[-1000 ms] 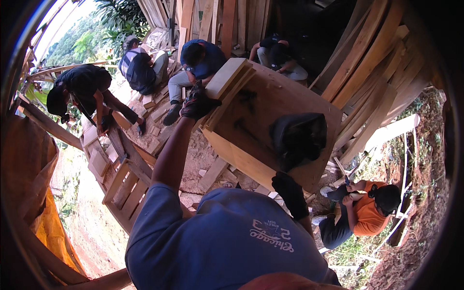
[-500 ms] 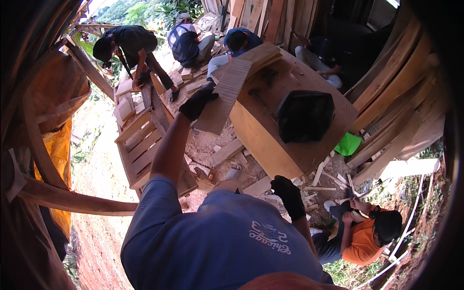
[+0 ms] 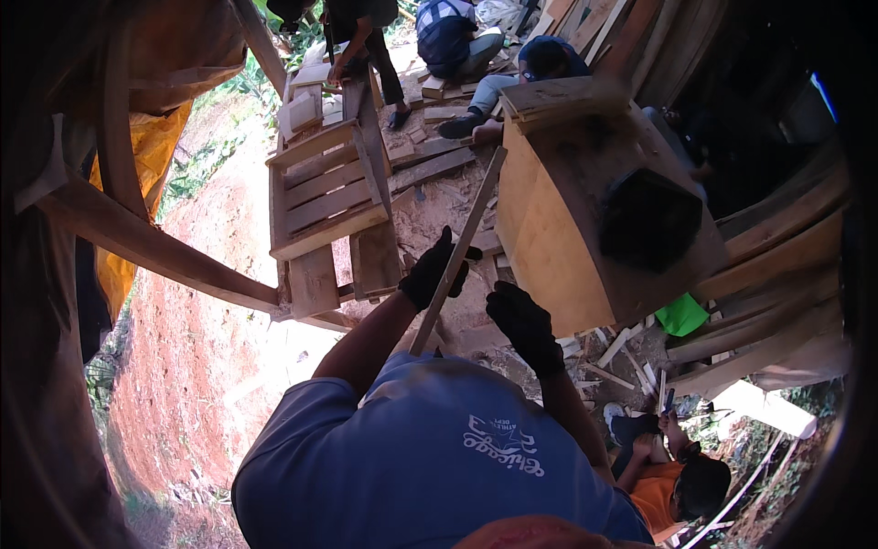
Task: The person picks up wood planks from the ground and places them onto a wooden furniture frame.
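My left hand point(image 3: 433, 274), in a black glove, grips a wooden board point(image 3: 473, 207) turned narrow edge up. The board slants from near my shirt toward a large wooden box-like block; its broad face is hidden at this angle. My thumb and fingers show on both sides of it. My right hand point(image 3: 524, 328), also black-gloved, hovers just right of the board, apart from it. Its fingers are loosely bent and apart, with nothing visible in them. Ahead of it stands the wooden block point(image 3: 549, 233), with a black bag-like object point(image 3: 650, 220) on top.
Another board point(image 3: 562, 95) lies on the block's far end. A slatted wooden frame point(image 3: 327, 197) stands to the left. Wood scraps and sawdust cover the ground. Several people work around, one in an orange shirt point(image 3: 654, 499) at lower right. Planks point(image 3: 768, 284) lean along the right.
My left hand has drawn the board off the block toward me and turned it from broad face to edge. My right hand has moved up nearer the board. The view has shifted.
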A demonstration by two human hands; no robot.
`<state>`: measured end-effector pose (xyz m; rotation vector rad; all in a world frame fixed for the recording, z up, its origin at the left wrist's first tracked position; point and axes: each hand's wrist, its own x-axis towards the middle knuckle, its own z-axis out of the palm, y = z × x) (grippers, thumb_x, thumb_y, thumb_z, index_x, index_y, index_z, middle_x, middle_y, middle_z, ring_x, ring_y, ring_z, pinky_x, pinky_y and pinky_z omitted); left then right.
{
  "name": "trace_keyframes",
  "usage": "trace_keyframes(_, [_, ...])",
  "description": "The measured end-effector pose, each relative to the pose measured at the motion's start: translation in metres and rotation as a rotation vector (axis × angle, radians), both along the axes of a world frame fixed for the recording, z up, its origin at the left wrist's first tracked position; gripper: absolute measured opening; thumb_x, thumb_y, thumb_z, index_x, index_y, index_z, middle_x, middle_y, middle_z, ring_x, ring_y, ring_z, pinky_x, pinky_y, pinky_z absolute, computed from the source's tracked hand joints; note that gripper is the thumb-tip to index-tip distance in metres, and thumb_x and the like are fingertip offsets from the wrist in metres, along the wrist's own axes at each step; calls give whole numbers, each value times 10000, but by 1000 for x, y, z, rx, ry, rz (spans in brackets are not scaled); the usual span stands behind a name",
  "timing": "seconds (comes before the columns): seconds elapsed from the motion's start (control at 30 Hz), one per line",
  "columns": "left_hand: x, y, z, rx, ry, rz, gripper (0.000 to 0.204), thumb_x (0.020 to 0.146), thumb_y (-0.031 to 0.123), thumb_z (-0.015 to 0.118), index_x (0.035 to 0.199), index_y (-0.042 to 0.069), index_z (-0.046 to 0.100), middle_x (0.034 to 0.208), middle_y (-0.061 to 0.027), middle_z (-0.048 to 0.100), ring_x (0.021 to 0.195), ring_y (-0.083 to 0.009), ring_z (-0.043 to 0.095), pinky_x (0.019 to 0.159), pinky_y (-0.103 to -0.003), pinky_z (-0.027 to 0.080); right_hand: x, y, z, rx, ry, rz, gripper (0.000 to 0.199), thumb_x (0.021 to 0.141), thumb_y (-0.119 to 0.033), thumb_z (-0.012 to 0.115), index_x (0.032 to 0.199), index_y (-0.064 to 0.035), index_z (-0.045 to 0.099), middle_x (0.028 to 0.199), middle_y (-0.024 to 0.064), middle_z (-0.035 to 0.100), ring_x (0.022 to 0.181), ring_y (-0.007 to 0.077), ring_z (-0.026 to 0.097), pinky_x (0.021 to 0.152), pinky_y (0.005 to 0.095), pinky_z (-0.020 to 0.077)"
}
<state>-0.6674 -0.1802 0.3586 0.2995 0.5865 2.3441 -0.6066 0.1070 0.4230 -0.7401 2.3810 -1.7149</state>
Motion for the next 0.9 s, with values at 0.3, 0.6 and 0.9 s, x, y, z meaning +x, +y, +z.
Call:
trace_keyframes(0.3, [15,-29,-99,582,-94,-69,575,1085,522,469,1426,63,530,844,-14,579,538,-175,490,513,-370,404,9,-85,12,156,-111,75,582,966,-162,785,1471,1,546,1261,144,741,1151,174,715,963,332,588])
trace_keyframes(0.6, [27,-81,-110,467,-48,372,641,1053,535,544,1452,38,473,869,-44,592,644,-188,563,594,-356,479,7,-139,-48,148,-150,408,664,934,-237,810,1506,-66,519,1298,162,693,1129,215,717,964,355,582])
trace_keyframes(0.9, [-4,-104,-69,157,49,787,533,1095,420,509,1395,-20,520,917,-76,630,812,-214,658,749,-373,577,-27,-196,-34,298,-345,213,712,921,-315,784,1520,-43,510,1325,150,687,1162,221,687,996,371,547])
